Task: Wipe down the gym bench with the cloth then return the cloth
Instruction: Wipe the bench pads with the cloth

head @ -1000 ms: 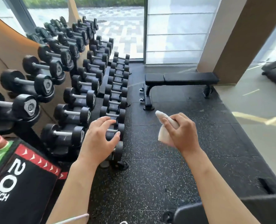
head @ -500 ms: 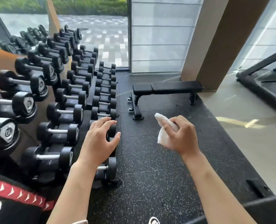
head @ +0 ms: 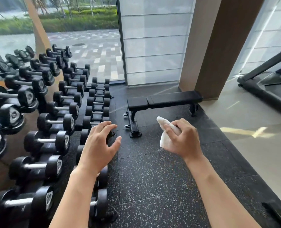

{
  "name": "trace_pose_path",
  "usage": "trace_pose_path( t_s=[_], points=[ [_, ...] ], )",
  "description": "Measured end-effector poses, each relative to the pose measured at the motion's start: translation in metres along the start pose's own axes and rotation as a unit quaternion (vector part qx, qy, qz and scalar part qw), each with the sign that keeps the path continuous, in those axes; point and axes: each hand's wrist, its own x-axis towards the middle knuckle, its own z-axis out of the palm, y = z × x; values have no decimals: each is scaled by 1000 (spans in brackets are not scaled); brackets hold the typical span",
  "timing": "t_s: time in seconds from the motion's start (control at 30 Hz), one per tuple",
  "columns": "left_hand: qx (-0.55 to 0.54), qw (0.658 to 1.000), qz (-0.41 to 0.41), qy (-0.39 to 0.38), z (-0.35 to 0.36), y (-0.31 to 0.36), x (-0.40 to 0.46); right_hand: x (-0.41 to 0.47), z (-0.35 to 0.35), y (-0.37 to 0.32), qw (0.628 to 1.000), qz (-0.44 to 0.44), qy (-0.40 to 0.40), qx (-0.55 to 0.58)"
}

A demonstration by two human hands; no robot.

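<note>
Ahead, the bench [head: 165, 100] stands on the dark speckled floor [head: 152, 178], well apart from both hands, its black pad lying flat and its long side running left to right in front of a brown pillar [head: 218, 46]. Its front foot rests on the floor between the two hands as the head camera sees them.

The right hand [head: 184, 139] is raised in mid-air over the floor with its fingers [head: 169, 131] curled round a white cloth [head: 165, 137]. The cloth is bunched; one end sticks up past the fingers toward the bench, and the other hangs below the palm. It touches nothing but the hand.

The left hand [head: 100, 145] hovers at about the same height, palm down, its fingers spread and loosely bent, holding nothing. It hangs over the near edge of the dumbbell rack [head: 80, 112] without touching any weight.

The rack fills the left side, with rows of black dumbbells [head: 54, 122] running away toward a tall window [head: 87, 46] that shows paving and greenery outside. To the right, past the pillar, the floor turns pale and smooth, and part of a treadmill [head: 267, 86] stands there.
</note>
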Motion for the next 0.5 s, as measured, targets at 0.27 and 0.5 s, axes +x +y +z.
trace_pose_path(
  t_s=[0.27, 0.5],
  points=[
    [17, 1000, 3, -10, 38, 4, 87, 73, 23, 55, 999, 25, -28, 7],
    [14, 1000, 6, -9, 69, -27, 175, 138, 78, 88, 1000, -1, 6, -21]
  ],
)
